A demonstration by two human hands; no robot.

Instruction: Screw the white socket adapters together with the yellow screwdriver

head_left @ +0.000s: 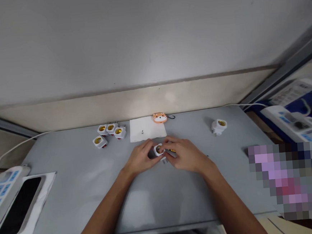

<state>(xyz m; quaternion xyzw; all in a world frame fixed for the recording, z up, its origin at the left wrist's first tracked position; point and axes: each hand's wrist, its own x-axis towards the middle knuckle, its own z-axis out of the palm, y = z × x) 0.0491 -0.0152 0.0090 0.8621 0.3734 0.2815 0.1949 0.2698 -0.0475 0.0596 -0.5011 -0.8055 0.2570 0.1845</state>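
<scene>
A white lamp socket (158, 150) with a brass-coloured inside is held between both hands over the middle of the grey table. My left hand (142, 157) grips its left side with thumb and fingers. My right hand (182, 154) is closed round its right side, fingertips at the socket's opening. A small black and yellow item (172, 150) shows at the right fingers; its full shape is hidden. Just beyond the hands lies a white paper sheet (143, 129) with tiny dark pieces on it. An orange animal-face case (159, 117) rests on the sheet's back right corner.
Several similar sockets (103, 129) stand at the back left, another socket (219, 126) at the back right. A phone (20, 207) on paper and a power strip (4, 194) lie at the left. A blurred-out patch (287, 182) covers the right edge; blue trays (275, 136) sit beyond.
</scene>
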